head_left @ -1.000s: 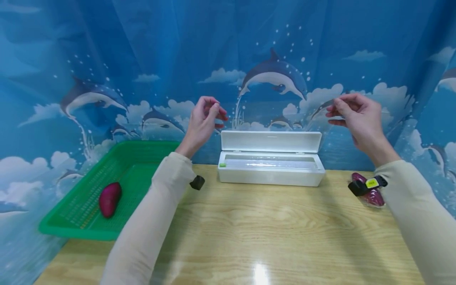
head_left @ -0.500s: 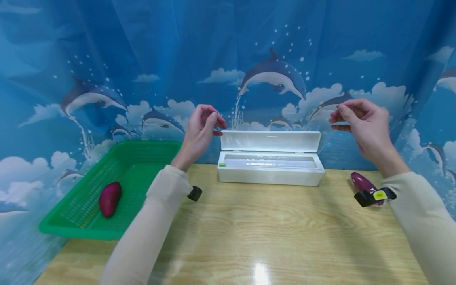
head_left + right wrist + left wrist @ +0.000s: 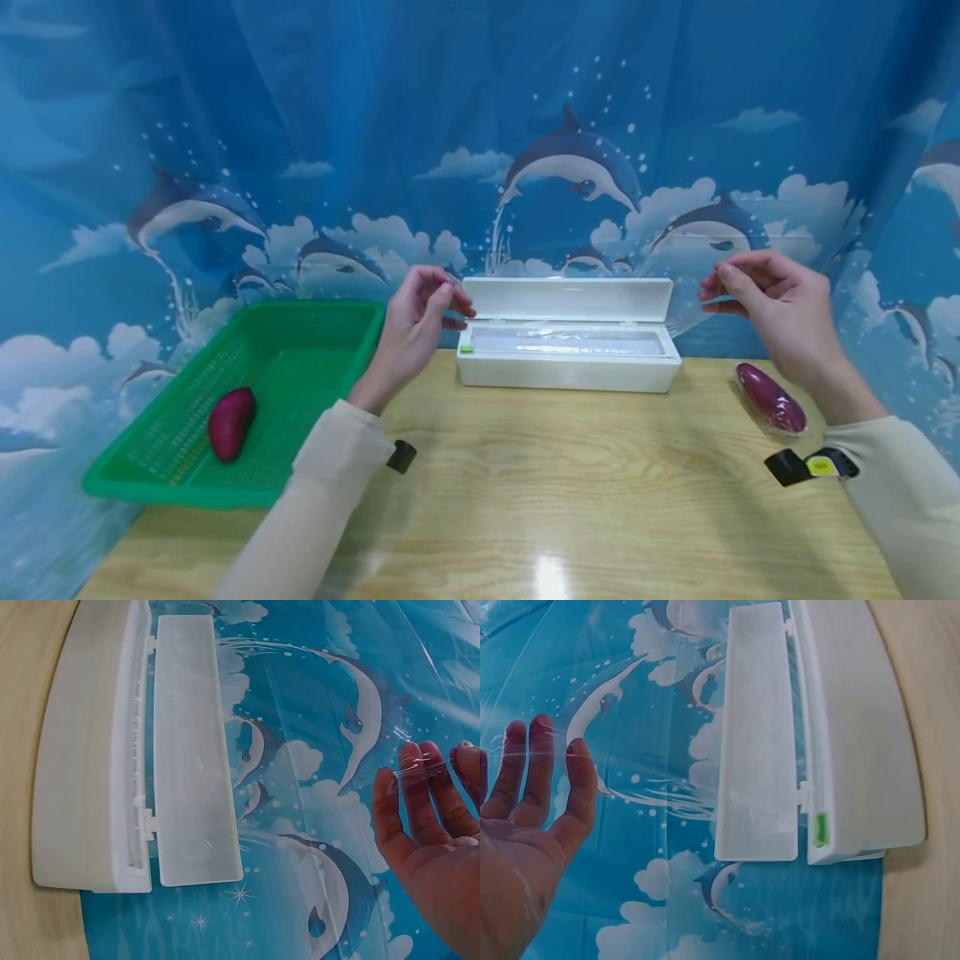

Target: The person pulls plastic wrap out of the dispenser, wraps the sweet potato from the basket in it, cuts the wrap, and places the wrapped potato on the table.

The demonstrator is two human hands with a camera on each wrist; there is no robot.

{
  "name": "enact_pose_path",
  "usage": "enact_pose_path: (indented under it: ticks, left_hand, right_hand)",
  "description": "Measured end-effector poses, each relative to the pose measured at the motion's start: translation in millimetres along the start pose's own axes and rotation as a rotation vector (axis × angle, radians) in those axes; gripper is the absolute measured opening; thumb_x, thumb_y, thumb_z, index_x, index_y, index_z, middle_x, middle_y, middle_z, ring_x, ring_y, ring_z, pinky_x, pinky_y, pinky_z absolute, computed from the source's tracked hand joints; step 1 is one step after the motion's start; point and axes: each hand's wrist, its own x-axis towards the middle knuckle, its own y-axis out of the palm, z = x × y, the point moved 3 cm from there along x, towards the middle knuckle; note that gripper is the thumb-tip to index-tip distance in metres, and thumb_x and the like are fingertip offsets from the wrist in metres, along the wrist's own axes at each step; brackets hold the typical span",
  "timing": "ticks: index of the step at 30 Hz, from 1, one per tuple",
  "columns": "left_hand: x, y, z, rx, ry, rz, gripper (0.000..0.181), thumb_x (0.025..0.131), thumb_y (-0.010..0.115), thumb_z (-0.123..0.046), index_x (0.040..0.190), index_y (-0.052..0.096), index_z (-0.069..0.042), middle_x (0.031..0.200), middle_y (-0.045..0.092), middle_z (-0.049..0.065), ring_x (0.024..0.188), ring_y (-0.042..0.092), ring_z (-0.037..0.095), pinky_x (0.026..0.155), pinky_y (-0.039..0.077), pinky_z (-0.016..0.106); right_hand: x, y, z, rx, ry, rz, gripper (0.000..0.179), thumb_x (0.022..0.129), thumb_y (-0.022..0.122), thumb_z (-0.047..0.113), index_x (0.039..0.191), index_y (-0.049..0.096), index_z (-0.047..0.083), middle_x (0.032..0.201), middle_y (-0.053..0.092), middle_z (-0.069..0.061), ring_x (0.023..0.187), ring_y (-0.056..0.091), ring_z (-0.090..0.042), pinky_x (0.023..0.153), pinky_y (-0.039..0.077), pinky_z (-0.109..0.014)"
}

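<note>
A clear sheet of cling film stretches up from the white cling film dispenser, whose lid stands raised at the back. My left hand pinches the film's left side between thumb and fingers, just left of the lid. Over at the right, my right hand pinches the other side, and the right wrist view shows film bunched across its fingertips. Much of the sheet is too transparent to trace. Below the right hand lies a purple sweet potato wrapped in film.
A green plastic basket at the left holds one unwrapped purple sweet potato. The wooden table spreads in front of the dispenser. Behind it hangs a blue dolphin-print curtain.
Both hands have come down from above the lid towards the table, keeping the film between them. The right hand has also shifted slightly right, uncovering the wrapped sweet potato.
</note>
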Motion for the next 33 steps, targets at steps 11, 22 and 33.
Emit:
enact_pose_path:
  ticks: [11,22,33]
  left_hand:
    - [-42.5,11.3,14.1,-0.021,-0.077,0.068,0.019,0.11,0.046,-0.019,0.121,0.049,-0.003,0.11,0.067,0.02,0.098,0.071,0.025,0.084,0.063,0.035]
    - [-78.5,17.4,38.4,-0.007,-0.169,0.164,0.014,0.109,0.044,-0.011,0.116,0.05,-0.001,0.105,0.067,0.021,0.093,0.071,0.025,0.083,0.063,0.036]
    - [-100.8,25.5,66.2,0.106,-0.28,0.352,0.01,0.105,0.045,-0.009,0.105,0.055,-0.006,0.096,0.071,0.01,0.092,0.07,0.017,0.091,0.059,0.036]
  right_hand:
    - [-44.4,-8.4,-14.0,-0.251,0.057,0.064,0.02,0.105,0.055,0.012,0.12,0.063,0.001,0.102,0.074,0.009,0.089,0.074,-0.004,0.076,0.06,-0.017]
    - [-85.7,-5.0,-44.3,0.014,0.102,0.258,0.014,0.104,0.051,-0.003,0.111,0.06,-0.009,0.101,0.074,-0.002,0.092,0.074,-0.012,0.076,0.063,-0.029]
    - [-121.0,-4.5,-74.7,-0.15,0.179,0.406,0.012,0.103,0.053,-0.003,0.108,0.064,-0.005,0.098,0.077,-0.002,0.091,0.075,-0.014,0.081,0.061,-0.023]
